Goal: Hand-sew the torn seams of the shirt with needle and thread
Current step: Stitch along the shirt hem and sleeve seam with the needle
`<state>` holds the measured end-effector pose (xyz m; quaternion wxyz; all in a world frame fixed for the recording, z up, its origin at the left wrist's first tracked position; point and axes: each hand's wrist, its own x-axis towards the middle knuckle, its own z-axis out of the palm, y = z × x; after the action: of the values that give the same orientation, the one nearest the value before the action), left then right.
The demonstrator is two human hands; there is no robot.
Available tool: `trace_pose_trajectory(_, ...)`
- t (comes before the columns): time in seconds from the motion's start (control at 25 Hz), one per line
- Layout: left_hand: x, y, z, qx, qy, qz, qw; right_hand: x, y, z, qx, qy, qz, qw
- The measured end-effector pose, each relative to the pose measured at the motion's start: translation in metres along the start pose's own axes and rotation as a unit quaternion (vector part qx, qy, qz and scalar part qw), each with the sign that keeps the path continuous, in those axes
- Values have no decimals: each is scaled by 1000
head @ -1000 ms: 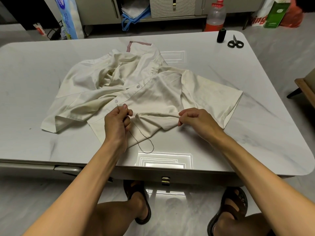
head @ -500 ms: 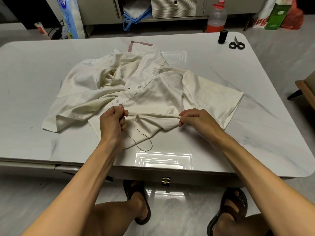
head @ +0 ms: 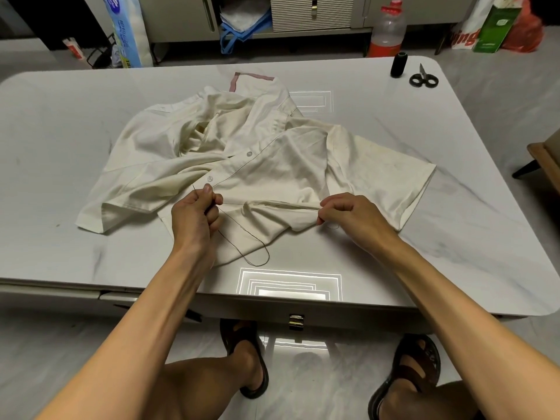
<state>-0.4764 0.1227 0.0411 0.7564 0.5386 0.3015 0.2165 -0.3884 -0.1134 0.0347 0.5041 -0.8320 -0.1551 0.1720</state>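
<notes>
A cream button shirt (head: 272, 165) lies crumpled on the white table (head: 60, 140). My left hand (head: 194, 216) pinches a thin needle (head: 195, 189) whose tip sticks up past my thumb. Dark thread (head: 245, 247) runs from that hand to the folded seam (head: 281, 204) and hangs in a loop over the shirt's lower edge. My right hand (head: 348, 215) pinches the right end of the seam fold and holds it taut against the table.
A black thread spool (head: 398, 64) and small black scissors (head: 423, 78) sit at the table's far right corner. A plastic bottle (head: 388, 28), bags and a cabinet stand on the floor beyond. A wooden chair edge (head: 542, 159) is at right.
My left hand has drawn slightly left and away with the needle, pulling the thread straighter from the seam. My right hand stays on the seam fold.
</notes>
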Motion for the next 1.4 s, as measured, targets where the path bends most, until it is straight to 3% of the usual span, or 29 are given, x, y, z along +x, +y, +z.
trace_pose_trajectory(0.2,-2,-3,1,-16,-16,-30,999,1,0,2,8,1,1,1000)
trace_pose_trajectory(0.4,1,-6,4,-169,-74,-130,974,4,6,0,73,-14,21,997)
trace_pose_trajectory(0.6,5,-12,10,-232,-99,-153,955,8,12,3,88,5,46,995)
trace_pose_trajectory(0.68,4,-12,11,-197,-98,-145,965,9,13,2,93,-2,50,994)
trace_pose_trajectory(0.8,3,-10,13,-38,-71,-73,994,8,10,0,81,-13,39,996)
trace_pose_trajectory(0.96,2,-8,14,109,-28,8,994,6,9,0,19,-13,12,1000)
trace_pose_trajectory(1.4,6,-1,-1,136,-14,60,989,7,9,4,4,-7,-1,1000)
